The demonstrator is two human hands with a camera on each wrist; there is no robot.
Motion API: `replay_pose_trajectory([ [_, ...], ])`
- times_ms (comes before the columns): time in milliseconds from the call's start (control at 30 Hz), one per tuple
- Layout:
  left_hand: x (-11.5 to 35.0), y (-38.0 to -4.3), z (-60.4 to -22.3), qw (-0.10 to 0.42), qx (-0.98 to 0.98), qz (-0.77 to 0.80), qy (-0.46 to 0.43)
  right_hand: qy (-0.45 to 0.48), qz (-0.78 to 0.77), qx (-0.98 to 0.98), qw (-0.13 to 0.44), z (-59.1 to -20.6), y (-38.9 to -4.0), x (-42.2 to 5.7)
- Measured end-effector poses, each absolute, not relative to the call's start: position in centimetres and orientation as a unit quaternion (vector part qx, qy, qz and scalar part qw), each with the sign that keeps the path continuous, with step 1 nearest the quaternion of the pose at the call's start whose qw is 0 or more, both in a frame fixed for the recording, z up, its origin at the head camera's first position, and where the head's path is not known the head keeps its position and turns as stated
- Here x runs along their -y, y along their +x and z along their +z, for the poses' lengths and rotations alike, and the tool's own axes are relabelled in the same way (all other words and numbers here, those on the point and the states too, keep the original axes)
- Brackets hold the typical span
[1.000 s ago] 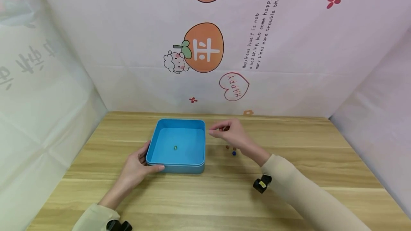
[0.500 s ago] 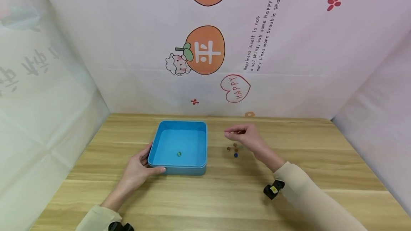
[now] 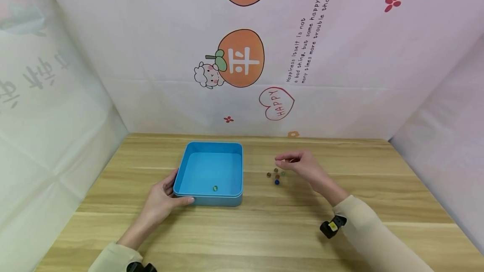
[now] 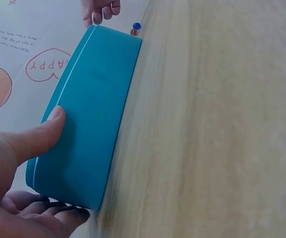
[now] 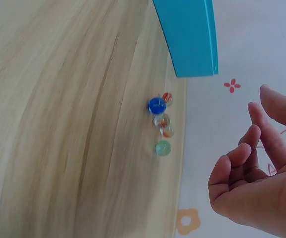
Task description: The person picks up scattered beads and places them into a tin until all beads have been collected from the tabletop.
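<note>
A square blue box (image 3: pixel 211 169) stands open-topped on the table, one greenish glass marble (image 3: pixel 215 188) inside near its front wall. My left hand (image 3: pixel 160 198) grips the front-left corner; in the left wrist view the thumb (image 4: pixel 43 136) presses the front wall and the fingers lie along the side. Right of the box, my right hand (image 3: pixel 304 167) hovers with thumb and forefinger apart and nothing between them. Below its fingertips lie a blue marble (image 5: pixel 156 105), a pale green marble (image 5: pixel 163 148) and several clear marbles with orange-brown swirls (image 5: pixel 161 120), loosely clustered.
The wooden table (image 3: pixel 242 238) meets a white printed cloth (image 3: pixel 332 108) at the back, with cloth walls at both sides. Each sleeve carries a black wrist camera (image 3: pixel 332 226).
My right hand has moved right, away from the box edge to above the marbles, uncovering more of them. The marble in the box has rolled forward and right. My left hand keeps its grip.
</note>
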State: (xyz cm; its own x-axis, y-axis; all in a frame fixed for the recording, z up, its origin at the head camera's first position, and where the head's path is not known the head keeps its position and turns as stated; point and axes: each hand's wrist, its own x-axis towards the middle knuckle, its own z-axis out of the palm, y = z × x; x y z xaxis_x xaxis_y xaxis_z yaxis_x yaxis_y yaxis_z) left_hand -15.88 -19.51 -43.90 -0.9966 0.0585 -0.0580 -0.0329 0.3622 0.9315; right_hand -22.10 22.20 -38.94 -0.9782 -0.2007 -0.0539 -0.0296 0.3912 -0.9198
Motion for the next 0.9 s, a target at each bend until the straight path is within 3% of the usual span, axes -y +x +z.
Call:
replay_pose_trajectory([
  [633,19.6,-15.7,-44.1,0.032,-0.803,0.595,0.023,-0.035,-0.538,-0.839,0.072,-39.9,-22.0,-25.1],
  [900,19.7,-15.7,-44.0,0.035,-0.802,0.596,0.018,0.001,-0.531,-0.847,0.039,-40.1,-22.4,-25.7],
])
